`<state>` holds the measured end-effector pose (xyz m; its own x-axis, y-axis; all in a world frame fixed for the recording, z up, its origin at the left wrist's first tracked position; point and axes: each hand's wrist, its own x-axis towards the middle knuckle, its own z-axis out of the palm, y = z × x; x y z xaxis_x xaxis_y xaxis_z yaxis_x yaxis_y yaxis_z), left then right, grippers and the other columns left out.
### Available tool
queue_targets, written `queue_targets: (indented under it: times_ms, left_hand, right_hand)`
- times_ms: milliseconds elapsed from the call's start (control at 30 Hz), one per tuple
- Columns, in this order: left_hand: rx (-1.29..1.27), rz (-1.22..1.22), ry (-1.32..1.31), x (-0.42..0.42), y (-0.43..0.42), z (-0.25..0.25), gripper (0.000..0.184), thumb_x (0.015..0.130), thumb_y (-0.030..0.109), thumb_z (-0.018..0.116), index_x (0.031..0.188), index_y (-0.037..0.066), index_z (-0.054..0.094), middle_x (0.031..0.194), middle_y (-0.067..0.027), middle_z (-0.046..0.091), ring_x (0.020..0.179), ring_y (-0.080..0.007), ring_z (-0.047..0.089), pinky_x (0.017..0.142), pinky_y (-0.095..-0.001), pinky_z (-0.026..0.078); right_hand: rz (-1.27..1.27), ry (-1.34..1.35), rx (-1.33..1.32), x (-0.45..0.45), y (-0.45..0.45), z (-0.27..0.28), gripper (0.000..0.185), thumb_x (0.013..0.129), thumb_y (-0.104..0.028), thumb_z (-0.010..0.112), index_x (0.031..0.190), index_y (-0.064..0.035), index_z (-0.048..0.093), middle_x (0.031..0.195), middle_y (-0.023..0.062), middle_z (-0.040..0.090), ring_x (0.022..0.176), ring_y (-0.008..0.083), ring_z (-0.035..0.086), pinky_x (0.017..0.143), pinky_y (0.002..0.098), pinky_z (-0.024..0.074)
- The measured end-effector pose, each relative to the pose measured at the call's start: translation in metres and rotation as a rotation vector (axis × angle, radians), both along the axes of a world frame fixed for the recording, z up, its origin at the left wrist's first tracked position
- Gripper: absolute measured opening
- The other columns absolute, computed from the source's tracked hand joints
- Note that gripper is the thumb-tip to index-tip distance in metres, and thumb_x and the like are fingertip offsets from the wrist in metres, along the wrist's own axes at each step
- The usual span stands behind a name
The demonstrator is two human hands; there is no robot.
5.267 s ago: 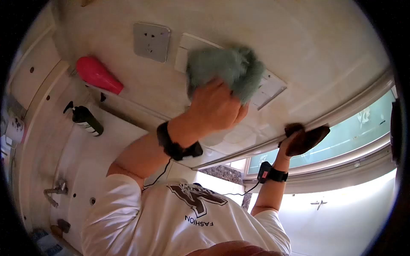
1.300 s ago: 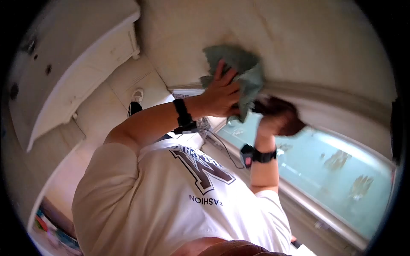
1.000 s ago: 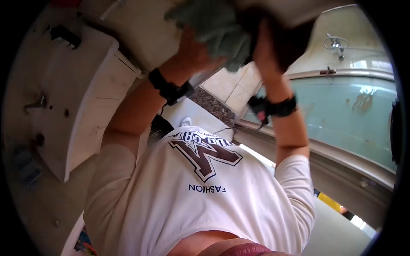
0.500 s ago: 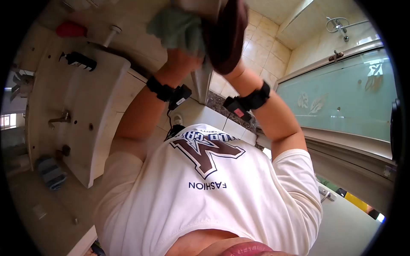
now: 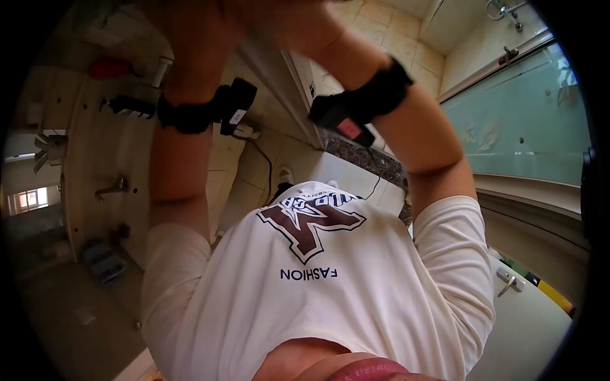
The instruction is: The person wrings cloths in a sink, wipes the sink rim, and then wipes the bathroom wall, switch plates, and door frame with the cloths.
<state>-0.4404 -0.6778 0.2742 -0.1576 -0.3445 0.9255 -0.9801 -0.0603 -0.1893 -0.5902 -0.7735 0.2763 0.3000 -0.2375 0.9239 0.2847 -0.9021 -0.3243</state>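
My left hand (image 5: 200,25) is raised at the top edge of the head view, dark and blurred, with its fingers cut off. Beside it my right hand (image 5: 298,22) reaches up too, smeared, its fingers hidden. A dim greenish patch of cloth (image 5: 89,9) shows at the top left corner, near the left hand; whether the hand grips it is unclear. No dark maroon cloth can be made out now. Black straps with small boxes sit on both wrists, the left box (image 5: 239,106) and the right box (image 5: 343,120).
To the left are a tap (image 5: 113,188), a black pump bottle (image 5: 130,106), a red object (image 5: 109,68) and a striped cloth (image 5: 103,261). A frosted glass shower panel (image 5: 527,120) stands at right, with a white door (image 5: 530,324) below. A door edge (image 5: 279,89) rises between my arms.
Both hands have moved up toward the top edge, and the left one also leftward. The green cloth has mostly left view, and the dark maroon cloth on the right hand is no longer visible.
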Motion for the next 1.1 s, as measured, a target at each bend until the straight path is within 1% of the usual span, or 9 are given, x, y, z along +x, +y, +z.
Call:
queue_targets:
  times_ms: [267, 400, 500, 633, 733, 833, 900, 1000, 1100]
  left_hand:
    - [0.364, -0.147, 0.090, -0.020, 0.025, -0.111, 0.026, 0.078, 0.020, 0.065, 0.099, 0.005, 0.064, 0.100, -0.0129, 0.061, 0.097, -0.0365, 0.054, 0.088, -0.0491, 0.041]
    - [0.704, -0.170, 0.224, -0.059, 0.045, -0.125, 0.023, 0.069, 0.018, 0.069, 0.090, 0.010, 0.067, 0.090, -0.0095, 0.063, 0.083, -0.0323, 0.058, 0.078, -0.0449, 0.046]
    - [0.543, -0.193, 0.124, -0.061, 0.039, -0.120, 0.024, 0.063, 0.021, 0.079, 0.077, 0.010, 0.063, 0.078, -0.0067, 0.060, 0.078, -0.0321, 0.058, 0.070, -0.0438, 0.045]
    - [0.230, -0.287, 0.193, -0.065, 0.028, -0.045, 0.040, 0.084, 0.036, 0.065, 0.110, 0.005, 0.064, 0.119, -0.0202, 0.058, 0.109, -0.0414, 0.054, 0.099, -0.0530, 0.035]
    - [-0.012, 0.004, -0.142, -0.037, 0.017, 0.000, 0.038, 0.088, 0.038, 0.061, 0.110, 0.007, 0.061, 0.119, -0.0134, 0.058, 0.112, -0.0311, 0.052, 0.097, -0.0503, 0.036]
    - [-0.686, -0.293, 0.149, -0.032, 0.027, 0.033, 0.047, 0.091, 0.044, 0.056, 0.114, 0.003, 0.060, 0.116, -0.0148, 0.059, 0.111, -0.0308, 0.053, 0.097, -0.0462, 0.038]
    - [-0.417, 0.023, -0.040, -0.026, 0.094, 0.025, 0.050, 0.094, 0.042, 0.053, 0.125, 0.003, 0.050, 0.126, -0.0161, 0.051, 0.115, -0.0314, 0.051, 0.098, -0.0447, 0.040]
    - [-0.328, -0.121, 0.264, 0.005, 0.153, -0.005, 0.050, 0.096, 0.040, 0.050, 0.129, 0.003, 0.046, 0.127, -0.0145, 0.051, 0.114, -0.0288, 0.051, 0.098, -0.0420, 0.040]
    - [-0.337, -0.232, 0.547, 0.025, 0.198, -0.030, 0.051, 0.097, 0.038, 0.048, 0.133, 0.003, 0.042, 0.127, -0.0130, 0.050, 0.113, -0.0262, 0.051, 0.097, -0.0394, 0.041]
  right_hand:
    - [0.123, -0.081, 0.139, -0.026, 0.033, -0.103, 0.070, 0.076, -0.024, 0.074, 0.135, -0.0017, 0.044, 0.137, 0.0209, 0.044, 0.127, 0.0408, 0.040, 0.108, 0.0485, 0.0303]
    - [0.000, 0.198, 0.225, -0.062, 0.039, -0.184, 0.074, 0.071, -0.026, 0.078, 0.132, 0.0000, 0.044, 0.129, 0.0218, 0.047, 0.120, 0.0418, 0.044, 0.104, 0.0465, 0.0344]
    - [-0.014, 0.304, 0.205, -0.076, 0.036, -0.133, 0.070, 0.064, -0.027, 0.080, 0.120, 0.0009, 0.048, 0.112, 0.0203, 0.051, 0.105, 0.0413, 0.048, 0.092, 0.0451, 0.0399]
    - [-0.100, 0.179, -0.103, -0.065, 0.025, -0.010, 0.059, 0.065, -0.023, 0.077, 0.113, 0.0001, 0.052, 0.105, 0.0185, 0.052, 0.098, 0.0394, 0.049, 0.087, 0.0450, 0.0412]
    - [-0.207, 0.090, -0.326, -0.051, 0.008, 0.074, 0.052, 0.070, -0.020, 0.073, 0.114, -0.0008, 0.054, 0.107, 0.0180, 0.052, 0.099, 0.0383, 0.050, 0.089, 0.0455, 0.0407]
    - [-0.379, -0.017, -0.594, -0.041, -0.015, 0.163, 0.044, 0.075, -0.016, 0.068, 0.115, -0.0017, 0.056, 0.109, 0.0175, 0.053, 0.101, 0.0372, 0.050, 0.090, 0.0461, 0.0402]
    - [-0.500, -0.108, -0.756, -0.034, -0.018, 0.212, 0.040, 0.078, -0.014, 0.065, 0.115, -0.0022, 0.057, 0.111, 0.0172, 0.054, 0.102, 0.0365, 0.050, 0.091, 0.0464, 0.0398]
    - [-0.550, -0.247, -0.873, -0.012, -0.014, 0.225, 0.033, 0.084, -0.011, 0.061, 0.116, -0.0031, 0.059, 0.113, 0.0167, 0.055, 0.104, 0.0354, 0.050, 0.093, 0.0470, 0.0393]
    - [-0.411, -0.421, -0.931, 0.006, -0.017, 0.168, 0.028, 0.089, -0.008, 0.056, 0.116, -0.0040, 0.060, 0.116, 0.0162, 0.056, 0.106, 0.0343, 0.050, 0.094, 0.0476, 0.0388]
